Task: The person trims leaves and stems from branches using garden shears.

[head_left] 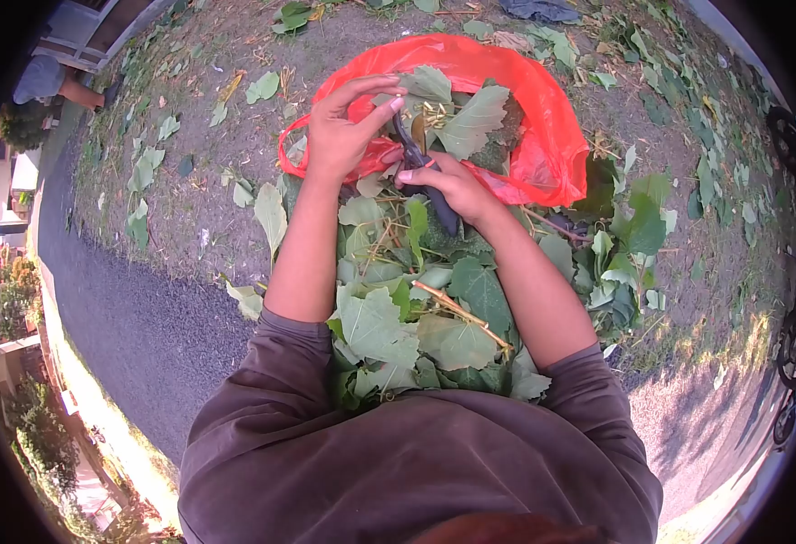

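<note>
My right hand [452,186] is closed around the dark handles of a pair of pruning shears [442,210], whose blades point up and away from me. Just left of the blades, my left hand [343,127] has thumb and forefinger tips nearly together; what they pinch, if anything, is too small to make out. Both hands are over the near edge of an open red plastic bag [547,136]. Large green leaves [475,122] and small pale cut pieces [434,115] show inside it. A heap of leaves [375,322] with a cut brown stem [457,310] lies between my forearms.
Loose leaves are scattered over the bare soil [207,172], with more leafy cuttings [634,236] to the right. A dark cloth [540,9] lies beyond the bag. Asphalt [135,308] runs along the left, where another person [53,82] is partly visible. Bicycle wheels [790,349] are at the right edge.
</note>
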Demonstrator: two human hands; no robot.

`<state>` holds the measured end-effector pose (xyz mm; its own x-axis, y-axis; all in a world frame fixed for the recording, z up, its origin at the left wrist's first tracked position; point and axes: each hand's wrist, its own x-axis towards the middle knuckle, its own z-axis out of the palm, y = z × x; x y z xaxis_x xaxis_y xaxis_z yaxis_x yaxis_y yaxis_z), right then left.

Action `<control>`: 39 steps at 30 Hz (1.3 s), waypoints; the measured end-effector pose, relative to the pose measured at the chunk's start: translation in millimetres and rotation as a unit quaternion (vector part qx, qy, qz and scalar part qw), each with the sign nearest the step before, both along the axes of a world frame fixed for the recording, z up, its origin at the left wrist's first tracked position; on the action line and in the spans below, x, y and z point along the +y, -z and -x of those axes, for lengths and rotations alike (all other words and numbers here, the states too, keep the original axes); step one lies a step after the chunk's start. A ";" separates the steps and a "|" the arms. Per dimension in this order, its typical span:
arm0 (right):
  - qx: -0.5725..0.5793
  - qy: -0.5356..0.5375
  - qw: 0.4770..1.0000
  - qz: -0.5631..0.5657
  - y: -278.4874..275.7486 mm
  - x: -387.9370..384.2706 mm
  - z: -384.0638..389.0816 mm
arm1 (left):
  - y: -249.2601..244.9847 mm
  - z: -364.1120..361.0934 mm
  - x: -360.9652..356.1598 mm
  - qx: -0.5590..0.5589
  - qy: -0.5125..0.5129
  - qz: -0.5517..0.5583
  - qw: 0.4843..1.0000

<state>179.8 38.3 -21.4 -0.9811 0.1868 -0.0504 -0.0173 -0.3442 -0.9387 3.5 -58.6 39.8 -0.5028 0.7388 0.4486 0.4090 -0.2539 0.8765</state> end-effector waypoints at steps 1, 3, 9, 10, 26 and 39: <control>-0.007 -0.007 1.000 -0.013 -0.1 -0.5 0.2 | -2.4 -0.6 -0.9 0.000 0.000 -0.004 1.000; -0.012 -0.004 1.000 -0.001 0.0 -0.8 -0.2 | -5.3 -3.2 -2.8 0.028 0.011 0.015 0.999; -0.012 -0.007 1.000 0.022 -0.4 0.9 -1.3 | -22.8 -4.1 -11.0 0.109 0.059 0.098 0.987; -0.003 -0.008 0.999 0.037 -1.6 0.8 -1.5 | -25.0 -3.0 -12.8 0.112 0.078 0.114 0.984; -0.014 -0.059 0.998 -0.021 1.5 5.3 2.0 | -66.9 3.3 -15.7 0.238 0.124 0.190 0.944; -0.013 -0.102 0.992 -0.070 -7.1 2.6 2.0 | -70.3 16.1 -19.3 0.143 0.220 0.256 0.930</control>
<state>177.8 40.9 -14.4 -0.9979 -0.0094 -0.0646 0.0651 -0.2034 -0.9769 -12.6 -77.8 110.1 -0.0155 0.9986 0.0496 0.5988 -0.0305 0.8003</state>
